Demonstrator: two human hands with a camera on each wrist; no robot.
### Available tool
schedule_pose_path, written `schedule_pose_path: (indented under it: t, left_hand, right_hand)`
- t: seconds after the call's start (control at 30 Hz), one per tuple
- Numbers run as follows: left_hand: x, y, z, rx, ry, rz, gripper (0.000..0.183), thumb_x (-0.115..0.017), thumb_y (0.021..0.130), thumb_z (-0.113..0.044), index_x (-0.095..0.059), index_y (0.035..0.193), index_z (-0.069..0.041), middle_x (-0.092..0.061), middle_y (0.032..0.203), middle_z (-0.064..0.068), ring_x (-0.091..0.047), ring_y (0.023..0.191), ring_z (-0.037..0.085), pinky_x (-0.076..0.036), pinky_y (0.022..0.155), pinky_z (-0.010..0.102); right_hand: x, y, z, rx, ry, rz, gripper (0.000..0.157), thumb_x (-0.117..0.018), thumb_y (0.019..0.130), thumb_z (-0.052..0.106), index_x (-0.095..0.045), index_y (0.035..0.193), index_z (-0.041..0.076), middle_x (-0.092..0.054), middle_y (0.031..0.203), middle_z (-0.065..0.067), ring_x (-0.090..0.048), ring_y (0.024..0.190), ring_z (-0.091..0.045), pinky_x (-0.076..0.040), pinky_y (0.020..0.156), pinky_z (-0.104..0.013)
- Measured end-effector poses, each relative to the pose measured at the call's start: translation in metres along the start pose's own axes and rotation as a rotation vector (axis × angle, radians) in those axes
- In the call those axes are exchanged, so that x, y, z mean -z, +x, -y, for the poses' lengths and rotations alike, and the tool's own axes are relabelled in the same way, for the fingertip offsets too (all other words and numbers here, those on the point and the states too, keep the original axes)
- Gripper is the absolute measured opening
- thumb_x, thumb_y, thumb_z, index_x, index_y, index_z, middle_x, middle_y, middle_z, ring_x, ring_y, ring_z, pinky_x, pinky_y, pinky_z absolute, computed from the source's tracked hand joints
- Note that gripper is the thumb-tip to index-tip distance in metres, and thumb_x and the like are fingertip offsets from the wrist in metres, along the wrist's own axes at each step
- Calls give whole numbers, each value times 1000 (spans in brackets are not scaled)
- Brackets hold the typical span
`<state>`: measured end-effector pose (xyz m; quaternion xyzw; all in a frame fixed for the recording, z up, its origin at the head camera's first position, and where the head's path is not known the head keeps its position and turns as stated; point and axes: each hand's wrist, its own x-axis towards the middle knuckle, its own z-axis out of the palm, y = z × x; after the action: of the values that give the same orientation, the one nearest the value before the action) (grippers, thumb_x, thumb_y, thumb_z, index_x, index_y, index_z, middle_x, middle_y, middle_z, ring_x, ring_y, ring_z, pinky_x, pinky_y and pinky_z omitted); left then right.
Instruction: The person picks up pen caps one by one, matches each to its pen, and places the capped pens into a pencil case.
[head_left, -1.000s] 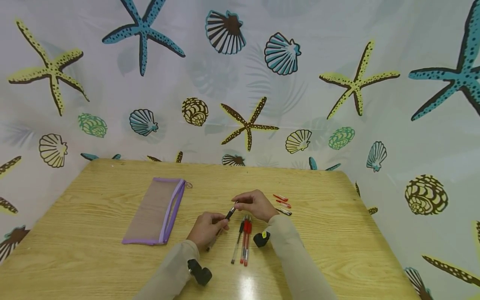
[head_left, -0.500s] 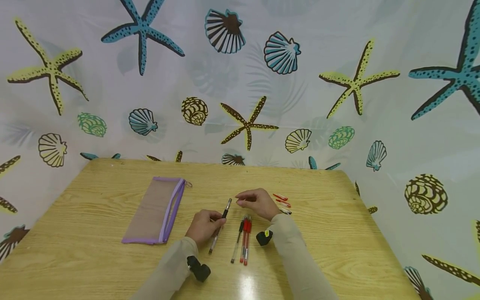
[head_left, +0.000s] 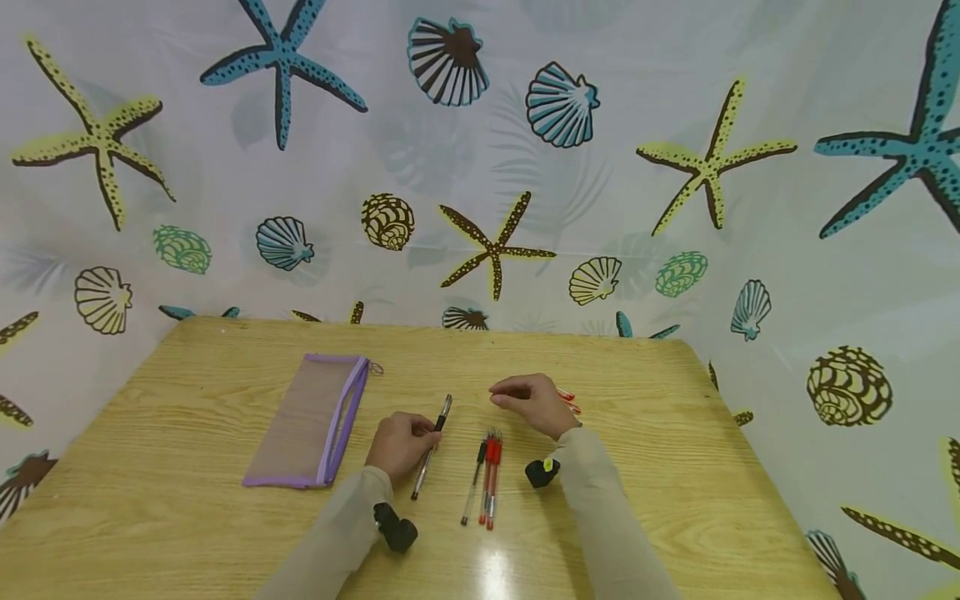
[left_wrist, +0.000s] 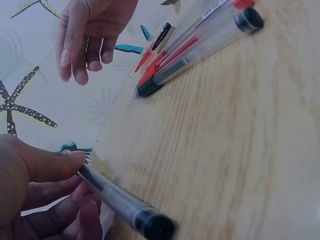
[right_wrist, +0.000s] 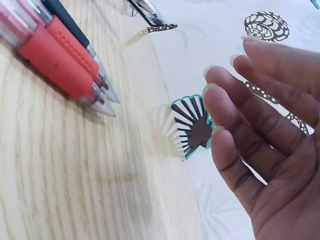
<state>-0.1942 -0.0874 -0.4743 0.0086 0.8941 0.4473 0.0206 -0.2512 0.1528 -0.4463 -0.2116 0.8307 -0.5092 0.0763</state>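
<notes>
A black gel pen [head_left: 423, 473] is being pinched at a slant by the left hand [head_left: 397, 447] over the worktop [head_left: 675, 450]. The right hand [head_left: 536, 403] is being held away from it, fingers loosely bent. Red caps [head_left: 573, 407] are being partly hidden by that hand. Two red pens [head_left: 492, 483] and a second black pen [head_left: 473, 483] are being carried by the worktop. A purple-edged mesh pouch [head_left: 303, 421] is being seen far left.

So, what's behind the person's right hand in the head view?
Just past the right hand, the ends of two red pen caps show on the table. The hand covers the rest of them, so anything else there can't be seen from that view.
</notes>
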Motion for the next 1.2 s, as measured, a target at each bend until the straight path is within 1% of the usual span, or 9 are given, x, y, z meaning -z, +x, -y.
schedule_pose_path:
  t: [0.13, 0.23, 0.43, 0.77, 0.93, 1.2]
  left_hand:
    - [-1, 3, 1, 36, 8, -26, 17, -73, 86, -16, -74, 96, -2, -70, 82, 4, -64, 73, 15, -52, 65, 31]
    - [-2, 4, 0, 66, 15, -52, 16, -74, 85, -16, -74, 94, -2, -70, 80, 3, -63, 72, 15, -52, 66, 32]
    - [-3, 6, 0, 90, 57, -93, 13, -74, 84, -17, -75, 89, -4, -70, 77, 1, -63, 70, 15, -52, 67, 34]
    - [-1, 7, 0, 78, 146, -118, 16, -73, 84, -19, -73, 89, -3, -68, 76, 3, -61, 68, 18, -51, 64, 36]
    - [-2, 7, 1, 76, 142, -121, 18, -73, 84, -21, -73, 90, -4, -70, 79, 4, -64, 71, 20, -53, 65, 38]
    - [-3, 6, 3, 66, 141, -115, 20, -72, 86, -22, -72, 92, -4, -70, 82, 6, -65, 74, 22, -53, 68, 41]
  right_hand:
    - [5, -5, -5, -9, -16, -51, 30, -67, 91, 20, -70, 112, -1, -69, 109, -11, -66, 94, -20, -53, 82, -36]
    - [10, -10, -8, -18, -24, -75, 30, -67, 91, 21, -70, 111, 0, -69, 108, -9, -65, 93, -18, -53, 81, -37]
    - [19, -18, -10, -30, -19, -112, 30, -67, 91, 21, -70, 111, -2, -69, 108, -11, -65, 94, -21, -53, 83, -43]
    - [32, -29, -21, -80, -35, -158, 31, -68, 91, 23, -70, 111, -1, -68, 110, -11, -65, 92, -19, -54, 79, -39]
    - [36, -32, -25, -105, -25, -178, 30, -70, 90, 21, -71, 110, -1, -69, 110, -12, -65, 94, -17, -54, 82, -34]
    - [42, -39, -26, -95, 0, -200, 32, -69, 90, 18, -69, 112, -5, -67, 114, -17, -65, 98, -22, -52, 83, -29]
